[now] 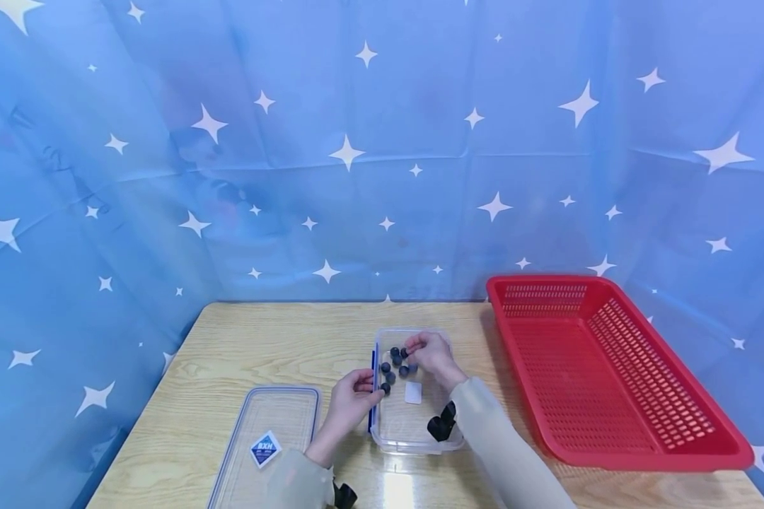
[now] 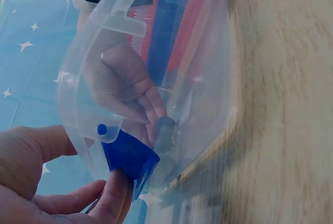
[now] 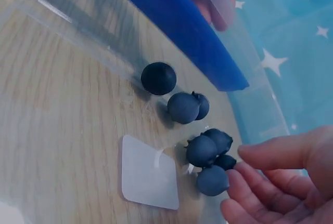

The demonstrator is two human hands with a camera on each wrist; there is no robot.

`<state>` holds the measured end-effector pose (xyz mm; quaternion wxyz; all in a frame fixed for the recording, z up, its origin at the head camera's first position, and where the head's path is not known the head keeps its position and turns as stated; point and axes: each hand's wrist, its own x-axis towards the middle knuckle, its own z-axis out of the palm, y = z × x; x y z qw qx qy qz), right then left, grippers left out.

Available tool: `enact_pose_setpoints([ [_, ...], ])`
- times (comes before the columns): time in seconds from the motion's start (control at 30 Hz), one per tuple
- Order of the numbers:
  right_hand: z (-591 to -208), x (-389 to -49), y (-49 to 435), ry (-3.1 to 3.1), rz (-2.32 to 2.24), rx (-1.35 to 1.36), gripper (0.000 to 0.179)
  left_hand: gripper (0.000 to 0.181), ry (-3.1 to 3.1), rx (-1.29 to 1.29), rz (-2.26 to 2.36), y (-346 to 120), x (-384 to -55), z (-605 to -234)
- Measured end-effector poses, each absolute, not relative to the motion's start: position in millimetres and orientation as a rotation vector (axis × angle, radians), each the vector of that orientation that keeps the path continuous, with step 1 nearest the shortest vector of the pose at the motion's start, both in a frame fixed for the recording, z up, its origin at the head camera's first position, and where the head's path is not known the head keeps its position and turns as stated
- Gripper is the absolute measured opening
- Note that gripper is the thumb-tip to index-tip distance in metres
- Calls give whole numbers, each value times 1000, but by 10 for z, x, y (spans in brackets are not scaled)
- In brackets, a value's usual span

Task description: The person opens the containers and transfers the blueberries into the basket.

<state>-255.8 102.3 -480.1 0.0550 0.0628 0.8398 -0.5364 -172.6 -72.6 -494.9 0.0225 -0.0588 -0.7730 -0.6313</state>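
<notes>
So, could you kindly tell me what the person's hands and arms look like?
The left hand and right hand wear no gloves. The left sleeve and right sleeve are long, plain and pale. At the wrists are small black devices, the left one and the right one. I can make out no cables.

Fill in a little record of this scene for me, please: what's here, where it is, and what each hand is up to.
Box: clear, uncovered, on the table
Berries: dark, in the box, mostly toward its far left
White square: at the box's bottom, near the berries
Left hand: holds the box's left side by its blue latch
Right hand: inside the box, fingertips by the berries
Lid: left of the box, with a sticker
Basket: red, right of the box
Backdrop: blue, white stars
</notes>
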Motion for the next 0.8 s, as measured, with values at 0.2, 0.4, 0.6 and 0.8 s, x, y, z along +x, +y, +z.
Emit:
enact_pose_setpoints([
  [0.2, -4839, -2569, 1025, 2571, -1534, 209, 31, 35, -2412, -142, -1937, -712, -1727, -4942],
  [0.4, -4848, -2567, 1017, 2603, -1434, 213, 32, 34, -2411, -148, -1920, -713, -1719, -4951],
  [0.6, -4862, -2562, 1029, 2627, -1403, 223, 30, 34, -2413, -143, -1920, -711, -1724, -4972],
  [0.8, -4852, -2562, 1020, 2610, -1432, 250, 28, 34, -2417, -129, -1923, -705, -1719, -4964],
])
